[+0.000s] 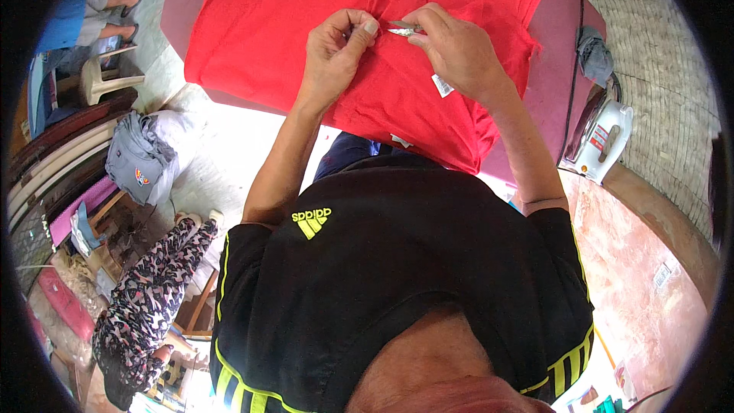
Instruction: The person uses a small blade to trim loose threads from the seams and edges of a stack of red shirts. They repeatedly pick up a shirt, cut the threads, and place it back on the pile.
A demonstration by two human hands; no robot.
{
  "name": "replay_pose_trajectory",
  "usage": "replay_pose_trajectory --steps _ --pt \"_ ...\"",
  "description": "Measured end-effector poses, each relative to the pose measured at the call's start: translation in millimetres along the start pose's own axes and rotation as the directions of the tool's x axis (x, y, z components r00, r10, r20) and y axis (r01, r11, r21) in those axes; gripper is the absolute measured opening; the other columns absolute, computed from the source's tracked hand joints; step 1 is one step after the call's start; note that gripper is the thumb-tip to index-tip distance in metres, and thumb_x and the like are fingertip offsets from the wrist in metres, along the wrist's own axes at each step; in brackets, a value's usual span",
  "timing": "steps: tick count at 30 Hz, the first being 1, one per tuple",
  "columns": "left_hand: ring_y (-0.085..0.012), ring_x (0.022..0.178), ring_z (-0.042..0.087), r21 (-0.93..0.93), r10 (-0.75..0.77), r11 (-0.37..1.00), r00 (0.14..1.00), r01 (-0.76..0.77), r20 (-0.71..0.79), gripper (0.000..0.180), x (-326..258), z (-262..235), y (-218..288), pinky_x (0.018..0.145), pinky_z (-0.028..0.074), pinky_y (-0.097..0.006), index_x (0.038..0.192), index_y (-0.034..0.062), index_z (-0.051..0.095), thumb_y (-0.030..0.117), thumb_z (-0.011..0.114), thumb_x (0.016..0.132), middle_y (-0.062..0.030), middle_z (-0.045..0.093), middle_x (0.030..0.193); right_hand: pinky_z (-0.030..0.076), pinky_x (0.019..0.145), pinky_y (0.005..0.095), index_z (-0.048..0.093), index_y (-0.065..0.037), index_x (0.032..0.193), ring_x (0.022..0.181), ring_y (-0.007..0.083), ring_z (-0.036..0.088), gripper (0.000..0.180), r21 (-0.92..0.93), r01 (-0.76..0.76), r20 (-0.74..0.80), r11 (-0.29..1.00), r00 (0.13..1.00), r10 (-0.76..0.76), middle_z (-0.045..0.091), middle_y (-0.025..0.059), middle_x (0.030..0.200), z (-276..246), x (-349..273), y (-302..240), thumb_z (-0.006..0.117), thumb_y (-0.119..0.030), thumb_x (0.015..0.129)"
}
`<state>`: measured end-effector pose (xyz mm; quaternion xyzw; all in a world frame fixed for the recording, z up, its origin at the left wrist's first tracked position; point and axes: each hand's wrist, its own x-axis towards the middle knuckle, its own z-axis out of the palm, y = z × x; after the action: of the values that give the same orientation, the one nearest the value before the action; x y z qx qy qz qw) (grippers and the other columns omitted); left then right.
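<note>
The red cloth (260, 38) spreads across the table (556, 53) in the upper middle of the frame, bunched into folds near the top. The right hand (462, 50) has a narrow grip, holding small silver snips (404, 31) between thumb and fingers, the tip pointing left toward the left hand (336, 50). That one is over the cloth with fingers curled and thumb near the forefinger; I cannot tell whether it pinches anything. Both forearms hide part of the cloth's near side, and a white tag (443, 86) shows beside the right wrist. Toward the upper right, a black cord (574, 69) crosses the table between the cloth and a grey rag (595, 55); below the rag, at right, is a white iron (604, 138). At upper left are a pale chair (93, 84) and another person's legs (113, 17); below the chair lies a grey bundle (138, 154). At lower left is a co-worker (149, 287) in patterned clothes.
</note>
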<state>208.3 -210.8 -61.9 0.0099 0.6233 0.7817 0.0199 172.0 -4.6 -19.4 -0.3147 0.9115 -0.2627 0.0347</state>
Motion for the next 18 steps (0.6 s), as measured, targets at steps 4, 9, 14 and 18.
replay_pose_trajectory --steps 4,9,14,18 --pt "-0.0053 0.077 0.053 0.048 -0.002 0.999 1.0 0.002 0.016 0.011 0 -2 -1 0.072 0.043 -0.022 0.098 0.0004 0.065 0.011 0.063 0.099 0.0028 0.061 0.083 0.053 0.074 0.0452 0.06 -0.008 0.11 0.09 0.0341 0.067 0.019 -0.029 -0.056 0.005 0.998 0.998 0.057 0.066 0.0107 0.103 0 7 -2 0.062 -0.019 0.095" --pt "-0.0064 0.081 0.053 -0.019 -0.028 0.999 0.999 0.028 -0.037 0.01 -18 -11 6 0.076 0.044 -0.023 0.098 0.0002 0.064 0.009 0.061 0.1 0.0017 0.06 0.086 0.053 0.078 0.0358 0.059 -0.005 0.113 0.091 0.0234 0.069 0.018 0.272 -0.183 -0.043 0.945 0.978 0.202 0.069 0.0103 0.101 -2 0 16 0.06 -0.013 0.097" --pt "-0.0071 0.082 0.053 0.032 -0.089 0.995 0.995 0.09 -0.035 0.01 -48 -30 21 0.078 0.044 -0.024 0.096 -0.0002 0.062 0.008 0.059 0.1 0.0011 0.059 0.086 0.051 0.086 0.0276 0.056 -0.002 0.119 0.098 0.0123 0.066 0.018 0.599 -0.158 0.017 0.785 0.982 0.186 0.068 0.0061 0.101 5 -16 11 0.054 -0.01 0.103" --pt "-0.0066 0.081 0.052 0.163 -0.256 0.956 0.966 0.246 0.046 0.009 -84 -60 37 0.078 0.044 -0.023 0.093 -0.0006 0.061 0.006 0.06 0.099 0.0017 0.058 0.084 0.049 0.089 0.0273 0.055 -0.002 0.12 0.098 0.0123 0.065 0.019 0.659 -0.162 0.046 0.735 0.983 0.175 0.068 0.0069 0.1 11 -21 9 0.052 -0.009 0.103"
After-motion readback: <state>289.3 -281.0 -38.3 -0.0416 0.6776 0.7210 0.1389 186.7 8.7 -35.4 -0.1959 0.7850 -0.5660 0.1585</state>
